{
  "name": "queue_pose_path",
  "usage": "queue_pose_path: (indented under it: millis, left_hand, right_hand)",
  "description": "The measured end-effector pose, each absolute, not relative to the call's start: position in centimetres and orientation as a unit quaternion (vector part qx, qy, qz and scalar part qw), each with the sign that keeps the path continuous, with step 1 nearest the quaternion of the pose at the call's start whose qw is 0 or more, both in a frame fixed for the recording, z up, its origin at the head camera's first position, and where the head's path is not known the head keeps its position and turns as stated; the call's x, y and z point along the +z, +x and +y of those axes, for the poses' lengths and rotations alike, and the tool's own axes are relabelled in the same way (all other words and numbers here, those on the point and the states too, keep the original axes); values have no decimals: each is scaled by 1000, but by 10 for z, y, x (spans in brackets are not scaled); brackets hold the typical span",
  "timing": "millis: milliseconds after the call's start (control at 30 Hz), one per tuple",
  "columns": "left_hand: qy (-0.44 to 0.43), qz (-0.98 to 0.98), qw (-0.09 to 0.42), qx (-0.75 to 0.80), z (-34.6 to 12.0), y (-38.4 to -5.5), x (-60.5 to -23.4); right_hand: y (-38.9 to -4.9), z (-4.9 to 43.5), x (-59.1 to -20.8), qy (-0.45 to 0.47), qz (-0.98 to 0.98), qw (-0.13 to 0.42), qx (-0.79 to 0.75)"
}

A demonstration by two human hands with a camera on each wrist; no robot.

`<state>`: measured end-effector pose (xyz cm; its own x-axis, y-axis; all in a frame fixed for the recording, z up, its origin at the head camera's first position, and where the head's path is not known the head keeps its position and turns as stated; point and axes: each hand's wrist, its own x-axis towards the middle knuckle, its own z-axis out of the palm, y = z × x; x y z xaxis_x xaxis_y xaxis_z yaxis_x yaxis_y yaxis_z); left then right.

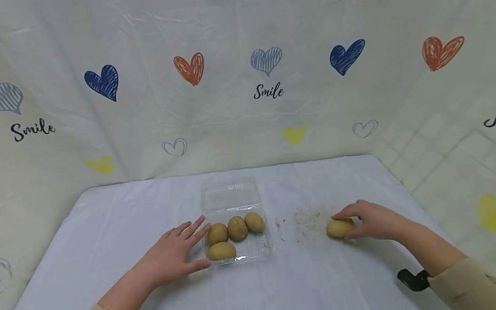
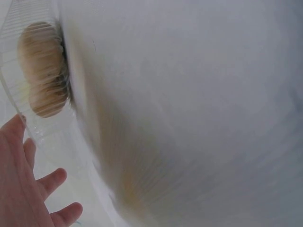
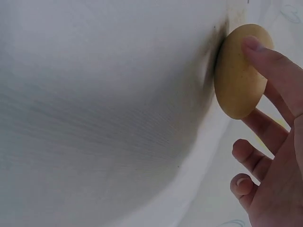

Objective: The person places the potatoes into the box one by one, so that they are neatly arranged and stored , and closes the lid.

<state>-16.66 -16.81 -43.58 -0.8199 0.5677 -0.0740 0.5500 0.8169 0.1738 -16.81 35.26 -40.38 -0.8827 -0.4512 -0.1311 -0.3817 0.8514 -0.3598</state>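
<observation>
A clear plastic clamshell box (image 1: 256,248) lies with its lid (image 1: 230,196) folded back, and several potatoes (image 1: 237,229) sit in its base. Along the box's left side rests my left hand (image 1: 172,255), fingers spread and straight, touching the rim; the left wrist view shows a fingertip (image 2: 19,124) at the plastic edge. To the right of the box, my right hand (image 1: 375,220) pinches a single potato (image 1: 337,228) between thumb and fingers. In the right wrist view that potato (image 3: 241,71) is at or very near the cloth, with the thumb across its side.
Brown dirt crumbs (image 1: 308,218) are scattered on the white tablecloth (image 1: 308,287) between the box and the right hand. Behind the table hangs a pale sheet (image 1: 231,117) printed with hearts. Each wrist carries a black device (image 1: 414,280) near the sleeve.
</observation>
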Motion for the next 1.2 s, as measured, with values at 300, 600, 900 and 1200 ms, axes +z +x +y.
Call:
queue_pose_path:
  millis: [300, 600, 900, 1200]
  left_hand:
    - [298, 949, 63, 77, -168, -166, -434]
    - [302, 948, 59, 83, -167, -166, -432]
    - [302, 948, 52, 86, -167, -163, -431]
    - [304, 948, 50, 83, -167, -163, -432]
  right_hand:
    - [-175, 353, -410, -227, 956, 105, -151]
    - [-177, 349, -412, -225, 958, 91, -151]
    - [-179, 335, -399, -264, 946, 67, -173]
    - [-188, 306, -394, -277, 941, 68, -182]
